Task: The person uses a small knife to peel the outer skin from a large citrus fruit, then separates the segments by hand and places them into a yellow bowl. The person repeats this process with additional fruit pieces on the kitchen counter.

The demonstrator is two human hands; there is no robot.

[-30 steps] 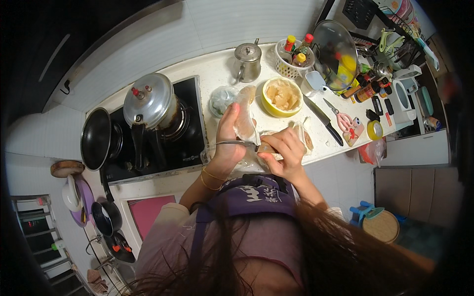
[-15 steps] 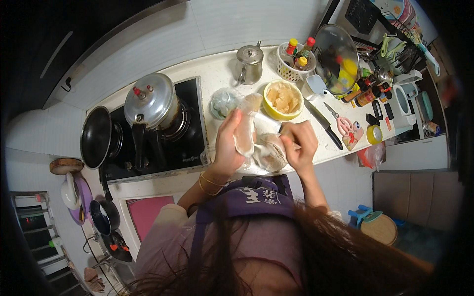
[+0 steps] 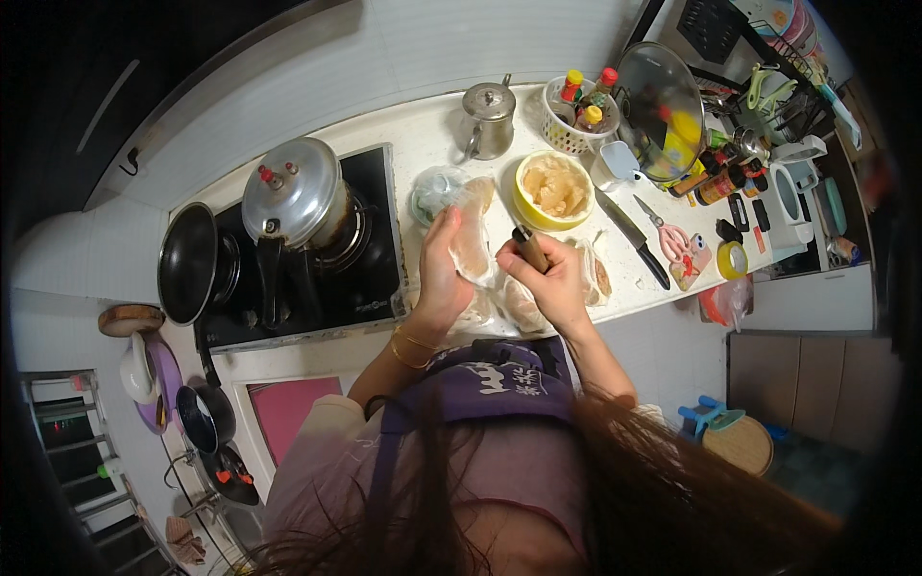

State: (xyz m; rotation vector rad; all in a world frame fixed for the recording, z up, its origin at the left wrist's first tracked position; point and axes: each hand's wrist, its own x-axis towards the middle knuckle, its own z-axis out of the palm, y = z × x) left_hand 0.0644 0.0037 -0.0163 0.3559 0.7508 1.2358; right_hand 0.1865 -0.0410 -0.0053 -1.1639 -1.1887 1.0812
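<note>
My left hand (image 3: pixel 445 264) is closed around a long, pale pinkish piece (image 3: pixel 472 226) with a whitish, film-like surface. My right hand (image 3: pixel 557 283) grips a short tool handle (image 3: pixel 527 248), brown with a dark end; its working part cannot be made out. Under and beside my right hand lie more pale pieces (image 3: pixel 594 274) on the counter, partly covered by it. Just beyond my hands stands a yellow bowl (image 3: pixel 523 204) of beige-orange paste (image 3: pixel 555 187). A clear plastic bag (image 3: pixel 435 192) in a rounded container sits by my left fingertips.
To the left are a pressure cooker (image 3: pixel 293 197) and a black pan (image 3: pixel 187 264) on the stove (image 3: pixel 370 288). A knife (image 3: pixel 634 235), pink scissors (image 3: pixel 667 235) and yellow tape (image 3: pixel 733 259) lie right. Behind stand a metal pot (image 3: pixel 490 120) and a bottle basket (image 3: pixel 571 130).
My right hand has let go of a pale wrapped piece and now grips the tool handle. Pale pieces now show to its right. My left hand keeps its long piece.
</note>
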